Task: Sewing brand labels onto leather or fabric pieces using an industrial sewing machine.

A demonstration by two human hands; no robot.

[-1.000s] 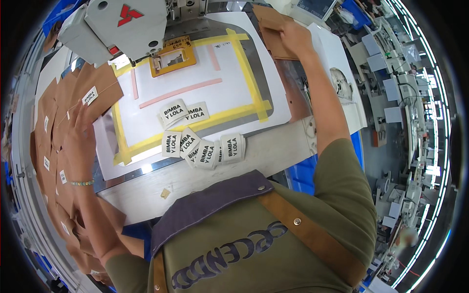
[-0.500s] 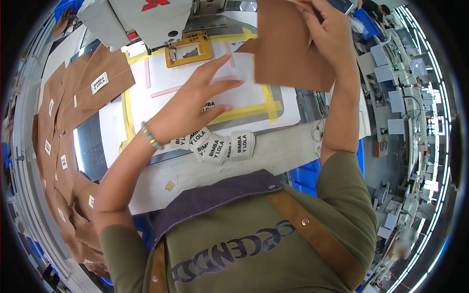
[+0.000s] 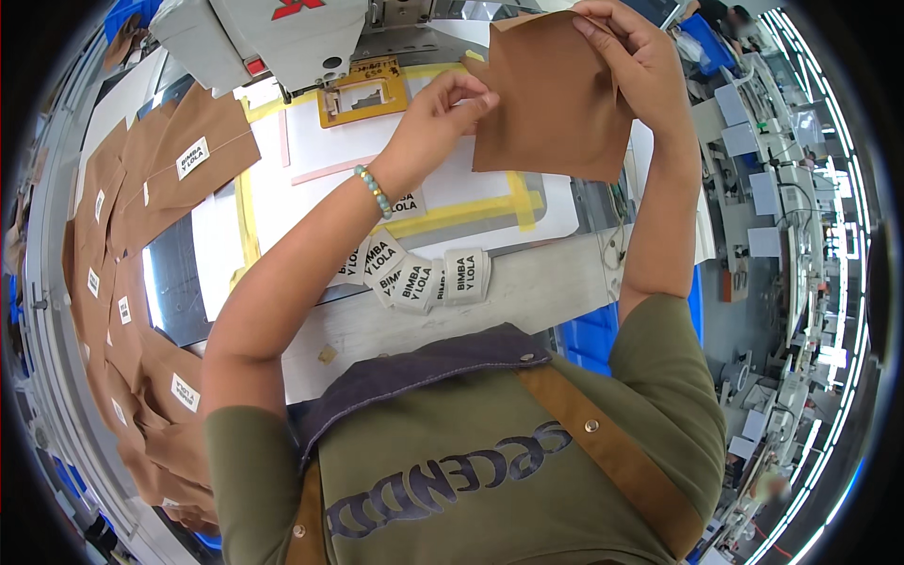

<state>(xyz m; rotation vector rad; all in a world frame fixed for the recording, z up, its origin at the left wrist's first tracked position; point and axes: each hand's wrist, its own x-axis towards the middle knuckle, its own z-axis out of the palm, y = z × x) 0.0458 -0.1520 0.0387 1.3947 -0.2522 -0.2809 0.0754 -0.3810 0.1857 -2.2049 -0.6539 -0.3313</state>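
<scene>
My right hand [image 3: 640, 71] grips the top right corner of a brown fabric or paper piece [image 3: 546, 122], raised over the taped white work sheet [image 3: 551, 221]. My left hand [image 3: 447, 108] has curled, closed fingers at that piece's left edge; what they hold, if anything, is unclear. Left of it, a yellow metal template [image 3: 330, 108] lies below the white sewing machine head [image 3: 264, 47]. Several white printed labels [image 3: 466, 278] are bunched along the sheet's front edge, some partly hidden by my left arm.
Overlapping brown pieces [image 3: 113, 245], many with white labels, cover the left side. A pale front board [image 3: 546, 268] borders the sheet, with a blue bin [image 3: 589, 334] below. A blue container [image 3: 711, 52] and a co-worker [image 3: 730, 19] are at top right, beside machinery rows.
My right hand has brought a brown piece in leftward and up over the sheet. My left hand has left the pile at left and moved to that piece, its fingers curling closed.
</scene>
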